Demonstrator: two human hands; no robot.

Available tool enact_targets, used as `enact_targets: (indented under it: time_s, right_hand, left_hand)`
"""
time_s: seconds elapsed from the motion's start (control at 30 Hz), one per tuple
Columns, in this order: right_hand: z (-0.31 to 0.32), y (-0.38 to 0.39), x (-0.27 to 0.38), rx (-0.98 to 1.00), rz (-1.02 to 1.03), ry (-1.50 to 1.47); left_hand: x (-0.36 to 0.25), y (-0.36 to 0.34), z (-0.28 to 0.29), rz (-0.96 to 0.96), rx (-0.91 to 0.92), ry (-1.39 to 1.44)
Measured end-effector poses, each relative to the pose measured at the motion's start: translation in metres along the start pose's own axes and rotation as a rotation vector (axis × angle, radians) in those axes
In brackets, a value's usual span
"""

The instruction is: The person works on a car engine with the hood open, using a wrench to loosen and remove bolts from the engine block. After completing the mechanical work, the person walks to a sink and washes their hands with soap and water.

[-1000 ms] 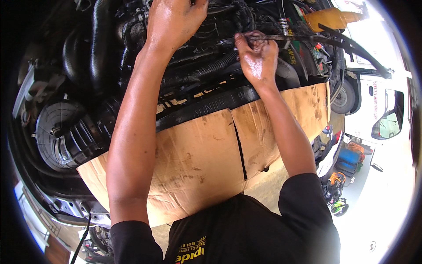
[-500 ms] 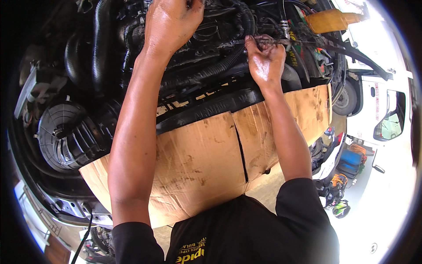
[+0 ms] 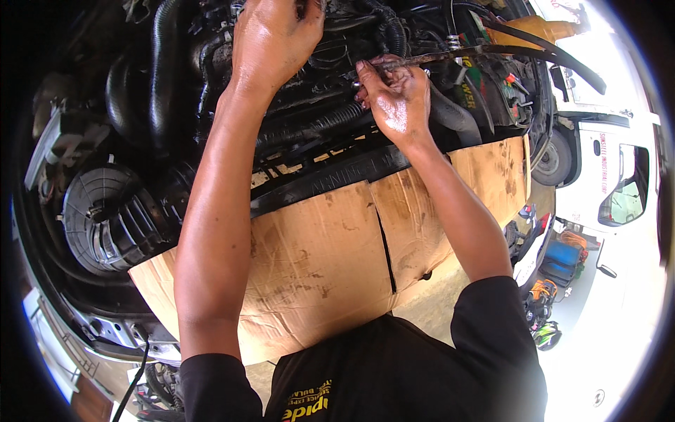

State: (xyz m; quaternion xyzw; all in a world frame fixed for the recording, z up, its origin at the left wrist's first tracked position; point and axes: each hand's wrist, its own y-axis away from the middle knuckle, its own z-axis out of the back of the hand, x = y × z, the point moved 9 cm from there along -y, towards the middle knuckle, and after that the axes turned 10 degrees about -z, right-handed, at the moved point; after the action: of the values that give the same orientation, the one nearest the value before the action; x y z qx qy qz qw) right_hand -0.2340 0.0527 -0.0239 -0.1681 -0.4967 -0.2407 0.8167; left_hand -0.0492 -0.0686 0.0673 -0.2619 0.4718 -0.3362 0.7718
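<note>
My left hand [image 3: 275, 46] is over the engine [image 3: 330, 53] at the top edge of the view. Its fingers curl inward around something dark that I cannot make out, partly cut off by the frame. My right hand [image 3: 399, 98] is closed, thumb and fingers pinching a long, thin black strip [image 3: 485, 50], which runs off to the right past the battery. Both hands look wet or oily. A ribbed black hose [image 3: 316, 119] passes below and between the hands, and another ribbed conduit [image 3: 395, 35] rises just above the right one.
Stained cardboard [image 3: 316, 260] covers the front edge of the engine bay below my forearms. A round black air cleaner housing [image 3: 105, 211] sits at left. Beside the battery [image 3: 485, 105] lies an amber bottle [image 3: 538, 34]. A white vehicle [image 3: 605, 281] stands at right.
My right hand has moved left and slightly down, toward the engine's middle, drawing the black strip along. The strip's free end at right has swung upward. My left hand has barely shifted.
</note>
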Motion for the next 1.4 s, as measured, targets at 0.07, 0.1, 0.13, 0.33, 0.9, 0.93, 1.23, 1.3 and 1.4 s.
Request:
enact_targets:
  time_s: [0.07, 0.1, 0.13, 0.33, 0.9, 0.93, 1.23, 1.3, 1.4]
  right_hand:
    - [0.015, -0.006, -0.006, -0.087, 0.015, 0.095]
    - [0.023, -0.009, -0.005, -0.139, -0.019, 0.094]
    - [0.030, -0.007, -0.005, -0.132, -0.059, 0.022]
    - [0.007, 0.002, 0.005, -0.042, -0.047, -0.095]
    - [-0.006, 0.002, 0.003, 0.012, -0.046, -0.086]
    - [-0.001, 0.001, 0.003, -0.018, -0.039, -0.059]
    - [0.000, 0.003, 0.000, -0.034, -0.086, -0.068]
    - [0.007, -0.001, 0.002, -0.060, -0.011, -0.040]
    - [0.013, 0.001, 0.003, -0.133, -0.017, 0.025]
  left_hand:
    - [0.001, -0.002, 0.000, 0.080, 0.046, 0.056]
    - [0.005, -0.002, 0.000, 0.121, 0.069, 0.083]
    - [0.007, -0.003, 0.001, 0.106, 0.057, 0.082]
    - [0.009, 0.003, -0.001, 0.039, 0.018, -0.084]
    - [0.008, 0.000, -0.004, 0.045, 0.028, 0.044]
    - [0.005, 0.002, -0.005, 0.009, 0.026, -0.011]
    - [-0.005, -0.003, 0.002, 0.080, 0.065, 0.079]
    - [0.000, 0.000, 0.003, -0.064, -0.004, -0.067]
    - [0.013, 0.000, 0.001, 0.063, 0.011, 0.018]
